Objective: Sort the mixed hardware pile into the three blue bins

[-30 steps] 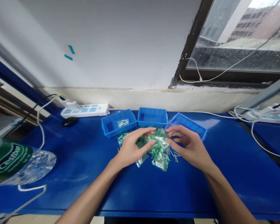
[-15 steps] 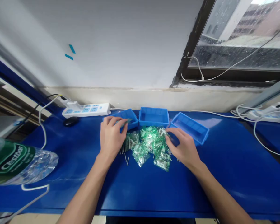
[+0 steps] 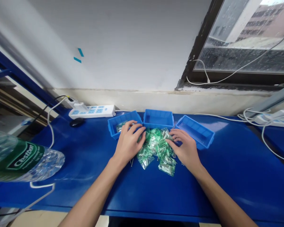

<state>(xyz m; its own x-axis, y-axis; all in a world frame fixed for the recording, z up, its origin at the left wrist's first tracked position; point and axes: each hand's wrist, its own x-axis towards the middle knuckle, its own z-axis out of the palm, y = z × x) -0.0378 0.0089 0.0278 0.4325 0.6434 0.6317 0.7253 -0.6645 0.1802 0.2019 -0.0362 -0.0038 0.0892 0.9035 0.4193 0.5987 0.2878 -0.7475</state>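
A pile of small clear-green packets [image 3: 156,143] with screws lies mid-table. My left hand [image 3: 130,140] is over the pile's left side, fingers curled and parted above the packets, with nothing seen held. At the pile's right edge is my right hand [image 3: 186,145], its thumb and fingers apart beside a packet. Behind the pile stand three blue bins: the left bin [image 3: 112,127] has a packet in it, while the middle bin [image 3: 158,118] and the right bin [image 3: 196,130] show bare insides. Loose screws [image 3: 132,162] lie near my left hand.
A large water bottle [image 3: 26,160] lies at the left. Behind it are a black mouse [image 3: 77,122] and a power strip [image 3: 92,111]. White cables run along the wall and down the right side of the blue table [image 3: 227,176].
My left hand has moved from over the left bin, where it held a packet, right to the pile. That packet now lies in the bin. My right hand's fingers have spread slightly.
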